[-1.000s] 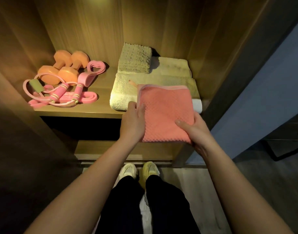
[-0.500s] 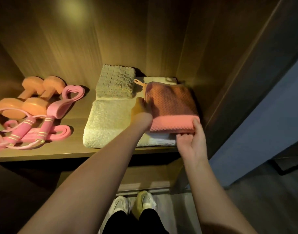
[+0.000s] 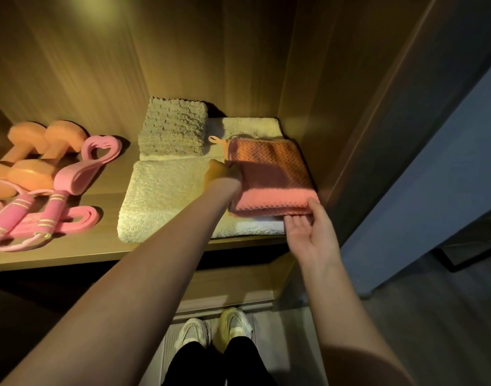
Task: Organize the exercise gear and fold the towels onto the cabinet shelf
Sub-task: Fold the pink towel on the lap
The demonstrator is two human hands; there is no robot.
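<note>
The pink towel lies folded on the right part of the cream towel, at the right end of the shelf. The right hand, palm up, pinches its front corner: thumb on top, fingertips hidden beneath. The left hand sits at the towel's left edge, fingers shadowed and turned away, so its grip cannot be told. 2 orange dumbbells and the pink jump rope are cut off at the left.

The wooden shelf carried two orange dumbbells at the left, a pink rope and band before them, and a cream towel at the right
</note>
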